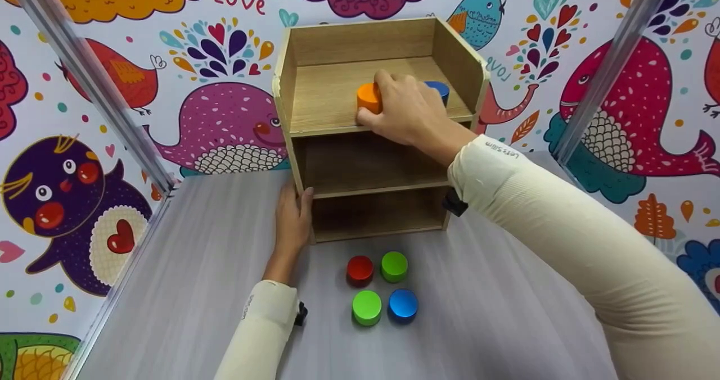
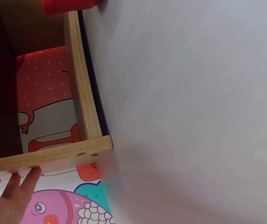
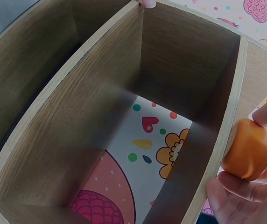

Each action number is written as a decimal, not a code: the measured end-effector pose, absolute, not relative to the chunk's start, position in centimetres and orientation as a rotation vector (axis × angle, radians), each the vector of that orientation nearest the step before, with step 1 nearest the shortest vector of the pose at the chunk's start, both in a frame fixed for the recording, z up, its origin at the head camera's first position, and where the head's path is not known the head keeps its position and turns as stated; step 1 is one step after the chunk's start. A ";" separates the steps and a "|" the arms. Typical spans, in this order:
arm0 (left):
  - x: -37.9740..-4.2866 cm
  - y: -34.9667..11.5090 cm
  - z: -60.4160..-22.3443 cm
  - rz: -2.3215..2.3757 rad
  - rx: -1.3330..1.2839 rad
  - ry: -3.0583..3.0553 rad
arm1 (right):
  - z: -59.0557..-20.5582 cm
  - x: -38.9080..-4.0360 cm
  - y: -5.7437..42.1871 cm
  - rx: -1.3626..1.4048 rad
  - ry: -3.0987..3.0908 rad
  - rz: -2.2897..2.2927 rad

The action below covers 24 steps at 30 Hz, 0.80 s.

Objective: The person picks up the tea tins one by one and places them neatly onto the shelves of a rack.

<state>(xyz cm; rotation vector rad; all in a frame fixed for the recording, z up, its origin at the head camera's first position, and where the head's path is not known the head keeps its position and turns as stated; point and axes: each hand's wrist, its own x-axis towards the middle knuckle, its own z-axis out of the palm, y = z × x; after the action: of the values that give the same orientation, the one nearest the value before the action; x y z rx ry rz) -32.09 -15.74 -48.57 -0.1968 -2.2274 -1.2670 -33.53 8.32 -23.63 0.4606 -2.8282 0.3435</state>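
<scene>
On the top level of a small wooden shelf (image 1: 365, 194), my right hand (image 1: 406, 110) holds an orange cylinder (image 1: 368, 96) between thumb and fingers. The right wrist view shows the orange cylinder (image 3: 248, 149) at the board's edge, gripped from the side. Just past that hand is a blue cylinder (image 1: 439, 90), partly hidden by it. My left hand (image 1: 293, 217) rests against the shelf's left side, its thumb at the front edge. In the left wrist view, that hand's fingertips (image 2: 30, 179) touch the side panel.
In front of the shelf stand a red cylinder (image 1: 360, 271), a green cylinder (image 1: 394, 266), a lighter green cylinder (image 1: 367, 307) and a blue cylinder (image 1: 403, 306) on the grey table (image 1: 191, 290). Printed walls (image 1: 225, 43) and metal posts (image 1: 101, 87) enclose the table.
</scene>
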 end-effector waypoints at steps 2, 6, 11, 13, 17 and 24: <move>-32.1 -15.7 -48.6 -1.269 -0.196 -2.229 | -23.6 -33.6 8.3 0.458 -2.831 0.340; -32.1 -15.7 -48.5 -1.276 -0.199 -2.234 | -23.7 -33.6 8.3 0.455 -2.831 0.328; -32.1 -15.7 -48.5 -1.276 -0.190 -2.242 | -23.7 -33.6 8.2 0.445 -2.841 0.311; -32.0 -15.7 -48.5 -1.276 -0.190 -2.244 | -23.8 -33.6 8.2 0.444 -2.844 0.305; -32.0 -15.7 -48.5 -1.280 -0.192 -2.244 | -23.9 -33.6 8.2 0.448 -2.841 0.296; -32.1 -15.7 -48.7 -1.270 -0.207 -2.220 | -24.0 -33.7 8.2 0.449 -2.831 0.281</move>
<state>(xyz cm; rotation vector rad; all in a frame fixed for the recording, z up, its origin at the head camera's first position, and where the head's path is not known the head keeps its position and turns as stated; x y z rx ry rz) -32.08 -15.74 -48.69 -0.2073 -2.2199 -1.2700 -33.67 8.21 -23.96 0.4489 -2.8307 0.2806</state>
